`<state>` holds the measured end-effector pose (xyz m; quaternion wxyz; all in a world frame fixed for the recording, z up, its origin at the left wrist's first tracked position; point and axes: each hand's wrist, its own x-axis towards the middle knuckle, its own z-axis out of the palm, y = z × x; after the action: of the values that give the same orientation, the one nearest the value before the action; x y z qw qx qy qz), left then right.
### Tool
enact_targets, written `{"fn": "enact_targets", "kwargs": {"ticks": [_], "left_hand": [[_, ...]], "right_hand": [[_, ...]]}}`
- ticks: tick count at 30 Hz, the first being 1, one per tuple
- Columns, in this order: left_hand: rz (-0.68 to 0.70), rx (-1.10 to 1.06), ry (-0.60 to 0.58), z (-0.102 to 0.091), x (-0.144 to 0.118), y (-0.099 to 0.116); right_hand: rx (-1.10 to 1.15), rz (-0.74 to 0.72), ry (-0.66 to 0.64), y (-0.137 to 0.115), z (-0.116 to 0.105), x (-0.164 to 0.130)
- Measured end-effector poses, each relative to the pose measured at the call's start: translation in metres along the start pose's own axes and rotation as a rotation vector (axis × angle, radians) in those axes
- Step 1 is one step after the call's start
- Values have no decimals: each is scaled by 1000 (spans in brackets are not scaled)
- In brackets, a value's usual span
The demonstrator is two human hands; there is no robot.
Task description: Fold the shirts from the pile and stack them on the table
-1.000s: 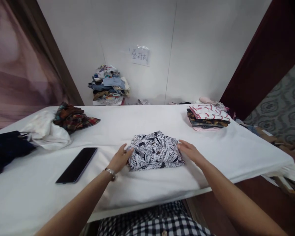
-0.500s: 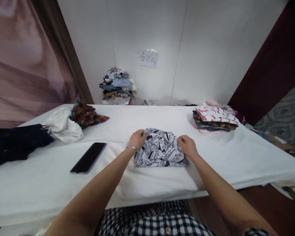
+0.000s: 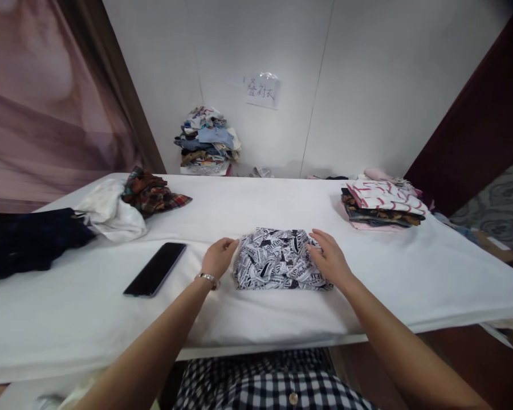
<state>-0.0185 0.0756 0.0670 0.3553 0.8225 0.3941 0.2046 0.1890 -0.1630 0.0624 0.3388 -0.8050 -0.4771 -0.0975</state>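
Observation:
A folded shirt (image 3: 277, 262) with black-and-white newspaper print lies in front of me on the white-covered table. At its left edge is my left hand (image 3: 218, 259), wearing a bracelet, with thumb and fingers drawn together on the cloth; the fingertips are partly hidden. My right hand (image 3: 331, 262) lies over the shirt's right side, fingers stretched and apart, touching the fabric without gripping it.
A black phone (image 3: 155, 270) lies to the left. Beyond it are crumpled dark clothing (image 3: 34, 242), a white garment (image 3: 111, 210) and a plaid garment (image 3: 154, 193). Folded clothes (image 3: 382, 205) are stacked at right. Another clothes pile (image 3: 207, 139) stands by the wall.
The shirt's top part has been spread flatter and wider. My left hand has moved left and toward me to its side edge; my right hand has let go and opened its fingers.

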Motion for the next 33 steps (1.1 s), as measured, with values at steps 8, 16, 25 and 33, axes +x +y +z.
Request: {"fn": "enact_targets", "kwargs": {"ticks": [8, 16, 25, 33], "left_hand": [[60, 136, -122, 17, -31, 4], [99, 475, -114, 25, -3, 17], [365, 318, 98, 14, -27, 14], [823, 505, -272, 43, -62, 13]], "right_hand": [[-172, 46, -564, -9, 43, -11], [-194, 57, -552, -7, 45, -12], [-100, 55, -502, -9, 44, -13], [341, 112, -110, -18, 20, -22]]}}
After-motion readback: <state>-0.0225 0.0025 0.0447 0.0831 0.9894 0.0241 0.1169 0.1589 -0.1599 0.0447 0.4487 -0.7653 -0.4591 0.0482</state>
